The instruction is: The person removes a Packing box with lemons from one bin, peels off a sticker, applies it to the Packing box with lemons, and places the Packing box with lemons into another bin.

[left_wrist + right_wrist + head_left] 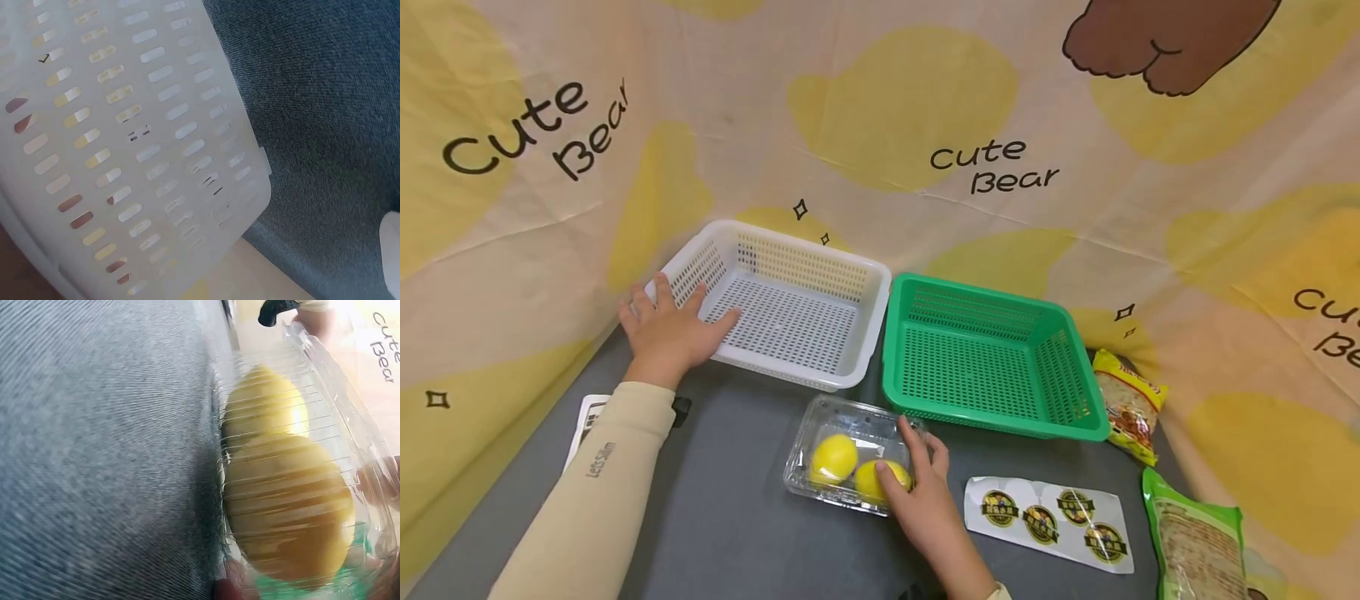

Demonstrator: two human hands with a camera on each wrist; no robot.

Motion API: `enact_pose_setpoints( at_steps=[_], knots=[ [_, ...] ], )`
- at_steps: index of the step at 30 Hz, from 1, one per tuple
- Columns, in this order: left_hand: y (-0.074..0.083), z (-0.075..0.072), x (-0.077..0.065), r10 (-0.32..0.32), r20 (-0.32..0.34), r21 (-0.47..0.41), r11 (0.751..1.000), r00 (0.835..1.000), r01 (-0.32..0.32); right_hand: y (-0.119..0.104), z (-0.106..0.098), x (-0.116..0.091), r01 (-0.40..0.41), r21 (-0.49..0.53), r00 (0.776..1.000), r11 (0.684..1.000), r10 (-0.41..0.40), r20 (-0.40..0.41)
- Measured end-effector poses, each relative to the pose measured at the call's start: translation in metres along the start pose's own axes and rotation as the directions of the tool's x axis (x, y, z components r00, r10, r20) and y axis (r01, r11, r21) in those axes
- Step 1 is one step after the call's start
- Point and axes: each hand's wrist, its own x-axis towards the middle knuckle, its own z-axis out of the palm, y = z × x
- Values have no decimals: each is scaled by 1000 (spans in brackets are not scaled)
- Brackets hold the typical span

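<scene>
A white perforated plastic basket (pixel 790 321) stands at the back left. My left hand (pixel 670 333) rests over its near left corner with the fingers spread; the basket's slotted wall (pixel 156 125) fills much of the left wrist view. In front of the baskets lies a clear plastic box (pixel 820 408) with two yellow lemons (pixel 833 458) inside. My right hand (pixel 928 500) grips its right end, thumb and fingers apart across the lid. Up close in the right wrist view, the lemons (pixel 287 506) show through the ribbed plastic.
A green basket (pixel 992 425) adjoins the white one on the right. A sheet of round stickers (pixel 1048 521) lies right of my right hand. Two snack bags, one yellow (pixel 1127 408) and one green (pixel 1198 542), line the right side. A white card (pixel 587 417) lies beside my left forearm.
</scene>
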Motion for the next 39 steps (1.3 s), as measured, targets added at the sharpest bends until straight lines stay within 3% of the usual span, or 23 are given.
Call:
enact_pose_setpoints(
  at_steps=[9, 22, 28, 34, 39],
  knots=[
    [3, -1, -4, 16, 9, -5, 1000, 1000, -16, 0, 0, -3, -22, -179, 999, 984, 15, -42],
    [-2, 1, 0, 26, -4, 3, 1000, 1000, -26, -11, -2, 1, -58, -205, 998, 977, 50, -44],
    [-2, 0, 0, 23, -10, -5, 1000, 1000, -23, -17, -6, 2, -9, -232, 998, 973, -7, -69],
    [-1, -1, 0, 23, -11, -12, 1000, 1000, -23, -12, -27, -12, 79, -93, 982, 992, -94, -166],
    [-2, -1, 1, 22, -3, -8, 1000, 1000, -22, 9, -63, -19, 15, -73, 968, 997, -33, -250]
  ],
)
